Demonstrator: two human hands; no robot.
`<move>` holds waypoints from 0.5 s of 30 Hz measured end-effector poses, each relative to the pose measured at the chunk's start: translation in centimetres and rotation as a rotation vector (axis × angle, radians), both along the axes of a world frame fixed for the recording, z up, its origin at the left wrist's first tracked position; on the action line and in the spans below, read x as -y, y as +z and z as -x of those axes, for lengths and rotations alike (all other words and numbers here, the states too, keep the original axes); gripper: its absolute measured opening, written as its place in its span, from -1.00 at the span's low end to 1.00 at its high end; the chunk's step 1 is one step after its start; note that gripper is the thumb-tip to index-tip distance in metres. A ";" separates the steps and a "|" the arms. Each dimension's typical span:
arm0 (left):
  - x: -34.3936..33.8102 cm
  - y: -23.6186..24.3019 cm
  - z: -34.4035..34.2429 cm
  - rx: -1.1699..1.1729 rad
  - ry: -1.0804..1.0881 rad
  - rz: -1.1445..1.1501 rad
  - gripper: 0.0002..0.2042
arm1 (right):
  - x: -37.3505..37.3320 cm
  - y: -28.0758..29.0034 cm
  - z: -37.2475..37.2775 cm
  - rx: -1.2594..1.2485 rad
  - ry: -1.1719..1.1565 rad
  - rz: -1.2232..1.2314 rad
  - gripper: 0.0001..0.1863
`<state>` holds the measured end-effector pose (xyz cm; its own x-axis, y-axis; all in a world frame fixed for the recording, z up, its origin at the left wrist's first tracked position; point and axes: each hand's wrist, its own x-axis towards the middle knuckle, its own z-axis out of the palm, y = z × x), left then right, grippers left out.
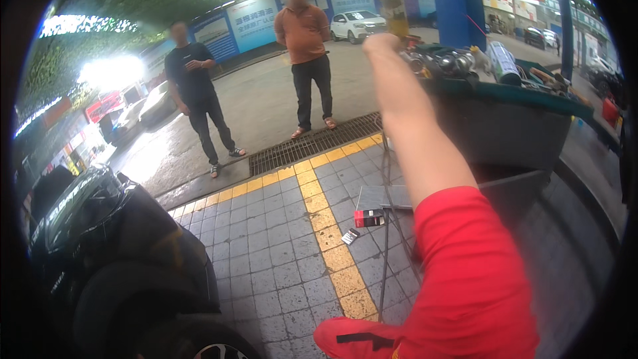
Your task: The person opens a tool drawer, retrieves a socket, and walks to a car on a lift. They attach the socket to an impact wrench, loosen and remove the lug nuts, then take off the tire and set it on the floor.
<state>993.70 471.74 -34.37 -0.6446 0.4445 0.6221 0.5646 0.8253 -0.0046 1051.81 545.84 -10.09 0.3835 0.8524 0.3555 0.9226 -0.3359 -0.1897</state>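
The person's right hand (382, 43) is stretched out at arm's length to the near edge of the dark green tool cart (505, 119). It looks curled into a loose fist seen from behind, so I cannot tell whether it has hold of anything. The red sleeve (465, 272) runs back from it toward the lower edge. The left hand is nowhere in sight.

The cart's top tray is crowded: shiny metal sockets (452, 61) lie just beside the hand, and a silver spray can (503, 61) lies tilted further right among other tools. Below the arm a small folding stand (385, 198) carries a red and black box (369, 218), and a small dark packet (350, 236) lies on the grey paving beside the yellow tactile strip (329, 226).

From where I stand, the risk is the clutter. A reach across that tray without a clear look could knock the sockets or roll the can off the edge. The outstretched arm also passes right over the thin-legged stand, so a careless drop of the elbow could tip it and spill the box.

A black car (100, 226) sits at the left, and 2 people (302, 46) stand by the drain grate (312, 143), well apart from the cart.
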 end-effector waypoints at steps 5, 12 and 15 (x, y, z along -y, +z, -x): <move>0.5 -1.3 1.1 -0.036 0.012 -0.060 -0.46 | 0.5 -0.1 -2.6 -0.031 -0.100 0.031 -0.66; 2.5 -4.9 7.3 -0.041 0.046 -0.081 -0.54 | 1.5 0.3 -5.7 -0.270 -0.038 -0.204 -0.57; 3.1 -6.1 9.5 0.124 0.154 -0.171 -0.49 | 0.9 1.2 -7.5 -0.297 -0.031 -0.143 -0.70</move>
